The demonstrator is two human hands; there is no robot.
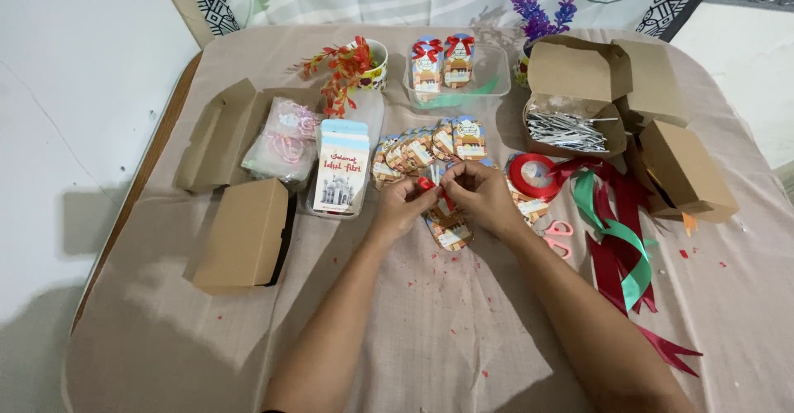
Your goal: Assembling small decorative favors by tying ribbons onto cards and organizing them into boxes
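At table centre, over the beige cloth (463, 330), left hand (399, 205) and right hand (482, 198) meet fingertip to fingertip, both pinching a short red ribbon piece (425, 184); whether it is being tied or folded is too small to tell. Just below the hands sits a printed paper tag (451, 233), partly hidden by the right hand, touching the cloth. Ribbon looks thin, limp and very light, likely a bit slick, so a fingertip pinch near its ends suits it; tag looks like stiff card, light, best taken by the edges so it doesn't crease. Row of similar tags (422, 150) fans just beyond the hands. Red ribbon roll (532, 175) and loose red and green ribbon strips (616, 239) lie to the right, pink scissors (559, 237) near the right wrist. Brown cardboard boxes (244, 231) well apart at left.
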